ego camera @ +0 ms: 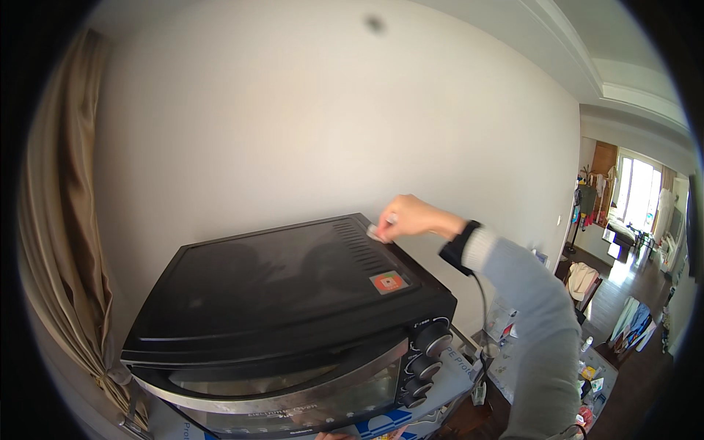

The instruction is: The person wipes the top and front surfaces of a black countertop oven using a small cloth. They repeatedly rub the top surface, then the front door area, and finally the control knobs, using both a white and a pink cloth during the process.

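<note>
A black electric oven (247, 286) with round knobs and a glass front fills the lower middle. My right hand (407, 217) reaches over its back right corner, the fingers closed on a small whitish wad (378, 233), perhaps a cloth or tissue, which touches the top by the vent slots. Near the right front of the top is an orange and white sticker (390, 282). Only a few fingers of my left hand (334, 436) show at the bottom edge below the oven's front; what they touch cannot be made out.
Blue and grey protective sheeting (451, 366) lies beneath the oven. A pale wall (330, 121) rises behind it, and a beige curtain (66, 231) hangs at the left. A dark cable (485, 308) hangs under the right forearm. Farther right are a cluttered table (605, 360) and clothes-draped chairs.
</note>
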Tool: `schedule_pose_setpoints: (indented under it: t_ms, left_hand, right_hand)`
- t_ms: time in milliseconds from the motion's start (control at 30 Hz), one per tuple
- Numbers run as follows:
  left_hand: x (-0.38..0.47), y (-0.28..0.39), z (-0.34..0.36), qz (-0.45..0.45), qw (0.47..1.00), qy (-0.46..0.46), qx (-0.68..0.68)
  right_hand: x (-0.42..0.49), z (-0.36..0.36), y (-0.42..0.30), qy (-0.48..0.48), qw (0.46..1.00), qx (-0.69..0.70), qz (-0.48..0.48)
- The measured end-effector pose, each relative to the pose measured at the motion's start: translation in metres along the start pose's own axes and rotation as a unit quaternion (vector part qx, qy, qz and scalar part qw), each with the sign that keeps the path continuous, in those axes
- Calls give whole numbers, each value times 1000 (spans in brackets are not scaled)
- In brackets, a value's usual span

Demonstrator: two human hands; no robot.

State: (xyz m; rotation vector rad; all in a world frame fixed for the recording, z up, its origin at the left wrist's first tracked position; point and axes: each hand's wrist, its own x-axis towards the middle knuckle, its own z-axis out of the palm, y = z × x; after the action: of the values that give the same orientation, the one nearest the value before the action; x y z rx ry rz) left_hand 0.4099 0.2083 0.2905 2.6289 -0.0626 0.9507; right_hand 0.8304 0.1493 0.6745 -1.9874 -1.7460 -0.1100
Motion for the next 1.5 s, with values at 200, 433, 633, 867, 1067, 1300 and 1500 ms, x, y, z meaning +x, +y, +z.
schedule_pose_setpoints:
  t_ms: [200, 433, 633, 867, 1067, 1300, 1500]
  left_hand:
    - [-3, -11, 6, 57, 998, -24, 1]
    - [1, -5, -1, -5, 999, -23, -39]
    - [4, 6, 1, -32, 999, 2, -39]
    - [5, 7, 1, -29, 999, -5, -32]
    - [4, 1, 1, -16, 999, -3, -35]
    - [5, -1, 1, 8, 1000, -2, -30]
    - [6, 3, -7, -15, 999, -13, -41]
  right_hand:
    - [-55, -14, -8, -47, 989, 142, 18]
    - [71, 26, 67, 63, 998, 5, 15]
    - [130, 53, 111, 117, 992, -46, 10]
    - [86, 40, 80, 114, 987, 79, 84]
    - [16, -9, 26, -86, 994, 59, 28]
    - [74, 23, 55, 43, 997, -68, 5]
    - [113, -1, 33, -59, 988, -139, 26]
